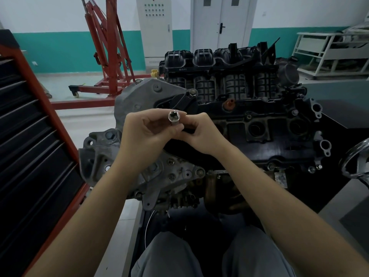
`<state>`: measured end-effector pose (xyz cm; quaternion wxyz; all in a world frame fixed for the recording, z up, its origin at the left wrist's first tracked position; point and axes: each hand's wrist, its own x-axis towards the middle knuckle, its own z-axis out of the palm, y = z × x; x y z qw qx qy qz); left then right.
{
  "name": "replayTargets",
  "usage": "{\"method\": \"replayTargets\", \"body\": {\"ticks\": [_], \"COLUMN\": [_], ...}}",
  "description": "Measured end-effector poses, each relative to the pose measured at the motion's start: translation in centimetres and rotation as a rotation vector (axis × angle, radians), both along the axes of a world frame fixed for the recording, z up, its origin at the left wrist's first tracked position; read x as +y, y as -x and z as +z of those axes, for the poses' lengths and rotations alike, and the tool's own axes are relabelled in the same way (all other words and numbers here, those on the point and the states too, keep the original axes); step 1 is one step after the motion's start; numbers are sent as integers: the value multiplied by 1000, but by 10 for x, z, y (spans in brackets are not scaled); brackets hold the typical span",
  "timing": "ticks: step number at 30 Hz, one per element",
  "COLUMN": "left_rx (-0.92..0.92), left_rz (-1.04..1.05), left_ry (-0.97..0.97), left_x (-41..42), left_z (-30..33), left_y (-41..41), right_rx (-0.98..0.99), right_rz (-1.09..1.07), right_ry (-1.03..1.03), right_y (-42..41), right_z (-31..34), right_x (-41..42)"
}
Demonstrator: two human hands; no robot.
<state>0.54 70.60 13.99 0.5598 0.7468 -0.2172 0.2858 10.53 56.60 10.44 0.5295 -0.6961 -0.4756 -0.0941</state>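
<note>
Holding a chrome socket above the near left end of the engine, I am pinching its barrel in the curled fingers of my left hand, while my right hand is curling in to pinch its right side. I am judging it small, rigid, light and slick, so gripping round the barrel is suiting it best.
</note>
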Motion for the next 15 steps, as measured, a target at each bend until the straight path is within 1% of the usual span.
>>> {"method": "replayTargets", "body": {"ticks": [2, 3, 6, 8, 11, 13, 15], "left_rx": [16, 7, -48, -59, -20, 15, 18], "left_rz": [-66, -49, 126, 157, 25, -57, -17], "left_ry": [1, -11, -30, -19, 1, 13, -23], "left_x": [2, 1, -2, -4, -4, -2, -2], "left_z": [0, 0, -1, -1, 0, 0, 0], "left_y": [1, 1, 0, 0, 1, 3, 2], "right_rx": [11, 14, 8, 0, -11, 16, 26], "right_rz": [-13, -24, -41, -23, 17, 1, -36], "right_ry": [-24, -31, -39, -27, 10, 6, -2], "right_y": [0, 0, -2, 0, 2, 3, 2], "right_z": [0, 0, 0, 1, 1, 2, 1], "right_x": [0, 0, -2, -2, 0, -1, -2]}}
